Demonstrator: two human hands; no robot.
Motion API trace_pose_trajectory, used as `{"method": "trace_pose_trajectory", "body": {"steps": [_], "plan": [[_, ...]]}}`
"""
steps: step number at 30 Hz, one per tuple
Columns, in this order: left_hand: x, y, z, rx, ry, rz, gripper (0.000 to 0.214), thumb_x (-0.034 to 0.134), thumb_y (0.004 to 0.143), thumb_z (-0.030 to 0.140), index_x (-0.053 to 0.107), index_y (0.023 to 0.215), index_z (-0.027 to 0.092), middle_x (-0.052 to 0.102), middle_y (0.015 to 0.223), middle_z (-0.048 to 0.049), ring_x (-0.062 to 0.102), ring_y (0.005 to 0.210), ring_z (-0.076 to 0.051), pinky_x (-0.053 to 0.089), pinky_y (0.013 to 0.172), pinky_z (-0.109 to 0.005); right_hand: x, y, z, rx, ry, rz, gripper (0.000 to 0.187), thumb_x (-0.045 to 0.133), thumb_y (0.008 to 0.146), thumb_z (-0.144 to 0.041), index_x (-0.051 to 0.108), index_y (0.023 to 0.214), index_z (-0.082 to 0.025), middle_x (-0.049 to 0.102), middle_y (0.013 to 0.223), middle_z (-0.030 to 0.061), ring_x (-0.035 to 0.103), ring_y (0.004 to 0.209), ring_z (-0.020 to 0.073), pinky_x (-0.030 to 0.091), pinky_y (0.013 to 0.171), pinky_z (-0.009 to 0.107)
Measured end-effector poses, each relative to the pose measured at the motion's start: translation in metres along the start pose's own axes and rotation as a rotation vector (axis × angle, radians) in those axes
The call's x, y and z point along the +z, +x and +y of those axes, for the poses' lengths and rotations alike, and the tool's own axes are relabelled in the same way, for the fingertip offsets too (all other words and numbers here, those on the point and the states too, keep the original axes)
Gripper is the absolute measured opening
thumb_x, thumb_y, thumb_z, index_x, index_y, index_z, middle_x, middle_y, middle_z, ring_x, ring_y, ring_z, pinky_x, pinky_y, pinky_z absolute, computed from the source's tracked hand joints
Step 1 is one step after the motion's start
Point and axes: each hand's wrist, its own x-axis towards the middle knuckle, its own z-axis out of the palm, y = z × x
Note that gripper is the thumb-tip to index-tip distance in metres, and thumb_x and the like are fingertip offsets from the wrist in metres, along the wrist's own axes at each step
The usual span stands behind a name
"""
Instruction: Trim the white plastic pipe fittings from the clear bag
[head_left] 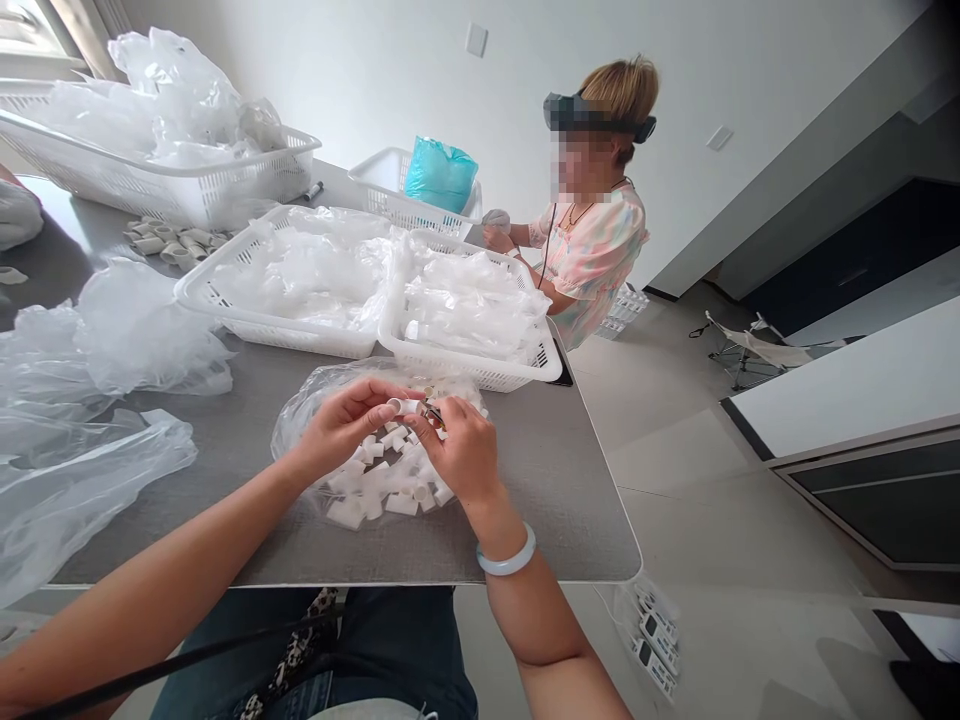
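Note:
Over the table, my left hand pinches a short white plastic pipe fitting, its round open end facing left. My right hand, with a pale bangle on the wrist, closes around a small dark hand tool with a hint of yellow; its tip meets the right end of the fitting. Fingers cover most of the tool, so its exact kind is unclear. Below both hands, many more white pipe fittings lie in an opened clear plastic bag.
White baskets filled with clear bags stand behind my hands. Loose plastic bags cover the left side, near a pile of fittings. Across the table, a person in a headset works beside a basket holding a blue package.

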Motion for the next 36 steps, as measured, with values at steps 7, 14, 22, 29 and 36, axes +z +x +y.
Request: {"method": "trace_pose_trajectory", "body": {"steps": [7,14,22,29,36], "plan": [[0.0031,0.0010,-0.0013,-0.028,-0.062,0.016,0.041,0.067,0.089,0.054,0.066,0.094,0.013,0.076,0.102,-0.0139,0.069,0.066,-0.016,0.061,0.064,-0.030,0.0014,0.0000,-0.0022,-0.054,-0.029,0.014,0.061,0.026,0.105,-0.055,0.054,0.063,-0.020,0.055,0.054,0.0002,0.052,0.055,0.0105,0.029,0.052,0.023],[0.0030,0.0012,-0.0036,-0.097,-0.024,0.046,0.037,0.063,0.090,0.050,0.065,0.098,0.014,0.068,0.065,-0.0027,0.063,0.051,-0.015,0.052,0.046,-0.024,0.0023,0.0001,0.0003,-0.047,-0.035,-0.019,0.064,0.021,0.102,-0.061,0.055,0.067,-0.019,0.054,0.057,0.0007,0.051,0.055,0.0108,0.028,0.051,0.023],[0.0017,0.0012,-0.0017,-0.120,0.061,0.044,0.037,0.060,0.091,0.043,0.071,0.111,0.013,0.058,0.048,0.0038,0.052,0.040,-0.011,0.044,0.041,-0.021,0.0043,-0.0018,-0.0015,-0.049,-0.032,-0.029,0.063,0.023,0.104,-0.056,0.054,0.064,-0.019,0.052,0.055,-0.0001,0.050,0.055,0.0100,0.027,0.052,0.023],[-0.0009,-0.0004,-0.0009,-0.116,0.091,0.017,0.037,0.059,0.091,0.043,0.073,0.113,0.017,0.056,0.047,0.0042,0.053,0.041,-0.012,0.045,0.042,-0.022,0.0023,-0.0001,0.0003,-0.023,-0.028,-0.089,0.067,0.020,0.098,-0.067,0.054,0.067,-0.019,0.050,0.056,-0.0002,0.048,0.053,0.0100,0.025,0.048,0.023],[0.0006,0.0015,0.0013,-0.104,0.083,0.073,0.025,0.064,0.088,0.041,0.076,0.099,0.021,0.049,0.044,0.0052,0.051,0.038,-0.012,0.041,0.038,-0.023,0.0006,0.0005,-0.0002,-0.047,-0.029,-0.052,0.066,0.025,0.100,-0.065,0.048,0.057,-0.020,0.045,0.050,-0.0012,0.044,0.050,0.0096,0.024,0.049,0.024]]}}
